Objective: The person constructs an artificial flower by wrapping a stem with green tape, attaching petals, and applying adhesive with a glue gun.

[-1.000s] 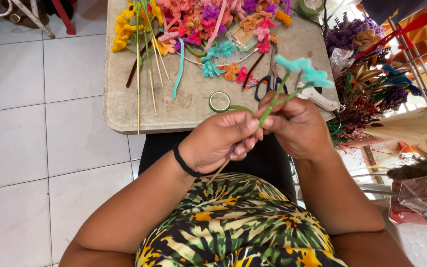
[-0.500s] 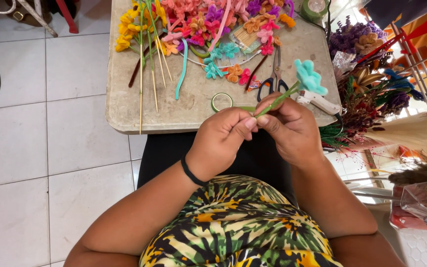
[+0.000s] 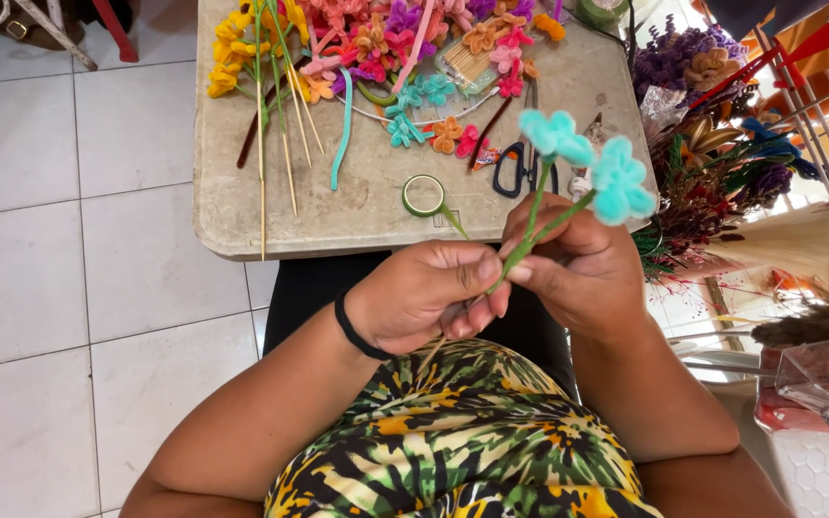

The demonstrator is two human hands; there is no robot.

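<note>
Both hands, left [image 3: 424, 302] and right [image 3: 578, 273], pinch the green stem [image 3: 530, 235] below two teal flowers [image 3: 587, 163] at one o'clock — light, bendy, probably wire-cored, best held low.

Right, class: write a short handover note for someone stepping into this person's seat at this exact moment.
Left hand: grip closed on the green stems at their lower part, a black band on the wrist.
Right hand: closed on the same stems, just above.
Two turquoise flowers top the stems, held over the table's near edge.
On the table: green tape roll, black scissors, loose bright flowers, thin sticks.
Done: two flowers stemmed and held together.
Left: many loose flowers still lie unstemmed.
</note>
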